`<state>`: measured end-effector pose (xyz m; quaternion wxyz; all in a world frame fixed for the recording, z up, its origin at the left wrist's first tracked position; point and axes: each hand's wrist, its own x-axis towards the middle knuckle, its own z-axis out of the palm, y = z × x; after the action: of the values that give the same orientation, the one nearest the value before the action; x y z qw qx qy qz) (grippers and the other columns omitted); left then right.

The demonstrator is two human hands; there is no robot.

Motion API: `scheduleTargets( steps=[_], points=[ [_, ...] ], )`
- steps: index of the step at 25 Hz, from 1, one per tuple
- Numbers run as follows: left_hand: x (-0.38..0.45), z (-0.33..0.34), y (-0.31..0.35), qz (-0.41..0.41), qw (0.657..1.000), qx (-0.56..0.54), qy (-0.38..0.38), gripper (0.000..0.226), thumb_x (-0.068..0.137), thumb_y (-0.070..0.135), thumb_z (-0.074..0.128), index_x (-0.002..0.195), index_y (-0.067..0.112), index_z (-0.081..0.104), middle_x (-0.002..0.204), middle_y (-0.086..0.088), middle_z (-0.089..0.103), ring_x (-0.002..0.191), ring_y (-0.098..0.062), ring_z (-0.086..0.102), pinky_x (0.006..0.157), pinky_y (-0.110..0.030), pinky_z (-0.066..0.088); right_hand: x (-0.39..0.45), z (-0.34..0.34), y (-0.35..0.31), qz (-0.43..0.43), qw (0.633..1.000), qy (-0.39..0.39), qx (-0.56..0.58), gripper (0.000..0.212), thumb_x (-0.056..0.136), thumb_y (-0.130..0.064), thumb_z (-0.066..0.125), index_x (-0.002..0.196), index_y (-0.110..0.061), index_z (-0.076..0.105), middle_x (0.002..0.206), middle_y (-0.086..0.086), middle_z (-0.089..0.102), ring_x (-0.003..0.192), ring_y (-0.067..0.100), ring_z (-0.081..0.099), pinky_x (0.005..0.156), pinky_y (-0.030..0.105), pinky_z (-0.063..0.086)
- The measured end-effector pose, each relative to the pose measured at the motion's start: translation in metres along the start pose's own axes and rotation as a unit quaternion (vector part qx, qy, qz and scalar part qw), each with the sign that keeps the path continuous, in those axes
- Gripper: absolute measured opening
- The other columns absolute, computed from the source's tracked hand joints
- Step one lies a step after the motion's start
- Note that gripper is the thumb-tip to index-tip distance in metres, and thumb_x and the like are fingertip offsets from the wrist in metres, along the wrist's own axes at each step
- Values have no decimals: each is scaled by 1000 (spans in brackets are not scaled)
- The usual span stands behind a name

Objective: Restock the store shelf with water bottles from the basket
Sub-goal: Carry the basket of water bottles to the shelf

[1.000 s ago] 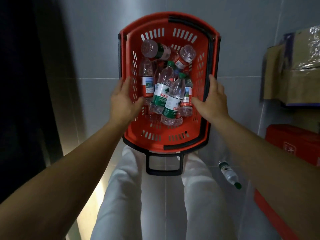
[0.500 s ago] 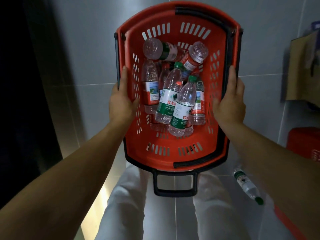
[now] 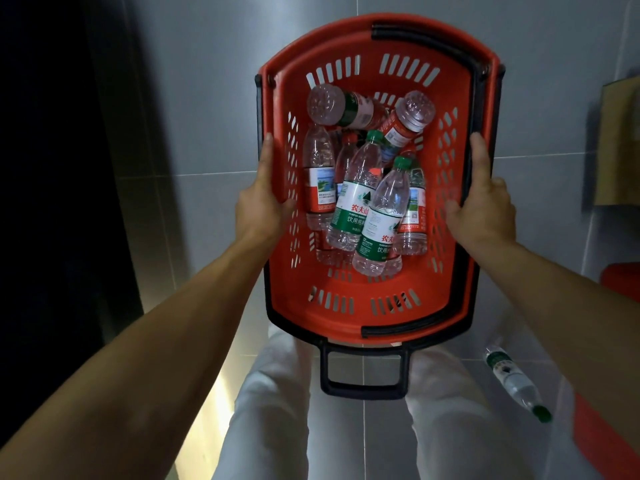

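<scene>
water bottles [image 3: 360, 202] in basket [image 3: 346, 323] | left hand [image 3: 261, 206], right hand [image 3: 485, 209] grip sides

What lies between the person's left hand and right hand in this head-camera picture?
The red basket, gripped at its side rims by the left hand and the right hand, with water bottles piled inside, as the head view shows.

Floor of large grey glossy tiles [image 3: 194, 109] with pale grout lines. Dark, unlit panel [image 3: 52, 202] along the left edge. Brown cardboard box [image 3: 620, 143] at the right edge, partly cut off. Red plastic object [image 3: 621, 278] below it, and a red edge [image 3: 606, 441] lower right; neither identifiable. Person's white trousers [image 3: 277, 427] at bottom centre.
</scene>
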<state>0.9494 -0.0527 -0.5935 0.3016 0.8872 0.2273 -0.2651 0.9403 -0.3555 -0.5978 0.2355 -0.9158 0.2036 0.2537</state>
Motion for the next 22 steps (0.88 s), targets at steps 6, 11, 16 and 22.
scheduleTargets(
  steps=[6,11,16,22],
  points=[
    [-18,-23,10,30,999,15,-32,99,92,19,66,149,55,-5,143,-8,49,113,-26,62,87,-53,57,-38,-20,6,25,999,-2,20,92,93,-36,64,151,-51,-5,112,18,53,78,22,51,70,33,43],
    [-65,-55,22,92,992,45,-67,100,91,18,67,148,57,-5,142,-9,51,114,-30,62,88,-55,56,-127,-37,9,94,994,30,42,90,94,-34,62,151,-51,-5,102,15,54,73,23,54,67,33,45],
    [-118,-90,47,176,969,101,-138,97,92,22,66,148,57,-5,134,-11,56,108,-33,65,84,-52,58,-235,-48,15,194,974,86,73,95,92,-27,66,148,-54,-6,97,14,55,71,24,52,67,33,44],
    [-224,-109,94,315,899,219,-211,90,90,40,63,145,62,-4,127,-10,63,104,-33,67,87,-49,58,-406,-57,33,315,919,122,204,96,91,-18,66,150,-52,-4,112,12,62,82,28,63,73,38,54]
  ],
)
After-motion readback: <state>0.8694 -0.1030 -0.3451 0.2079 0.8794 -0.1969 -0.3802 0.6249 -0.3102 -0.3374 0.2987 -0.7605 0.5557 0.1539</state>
